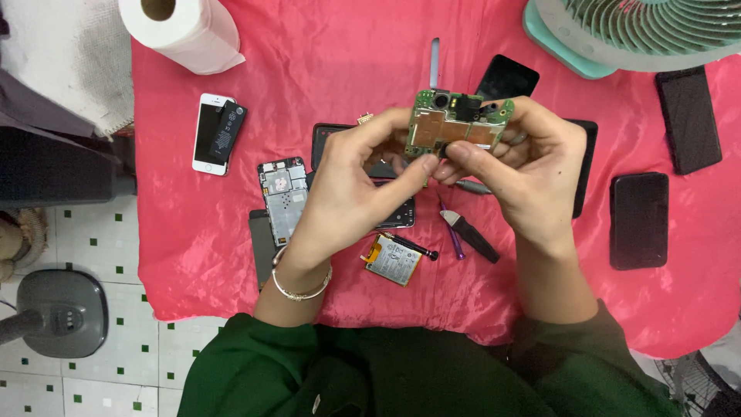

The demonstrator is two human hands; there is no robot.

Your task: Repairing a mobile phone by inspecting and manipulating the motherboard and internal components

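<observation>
Red cloth point(324, 69) over the table, its near edge at the green sleeves. Pale green fan point(641, 31) at the far right corner; paper roll point(181, 27) at the far left corner. Three dark phones toward the right edge, one point(639, 220) nearest. White phone point(211, 133) toward the left edge, opened phone frame point(282, 193) beside it. Gold-wrapped battery point(394, 259) and black-handled tool point(472, 235) near the near edge.

Green circuit board point(457, 123) held up above the cloth's middle. Left hand point(347, 189) and right hand point(529, 174) both pinched shut on its lower edge, thumbs and forefingers meeting. Step in hand, seemingly: working a small part at that edge. Next: steady grip, light fingertip force.
</observation>
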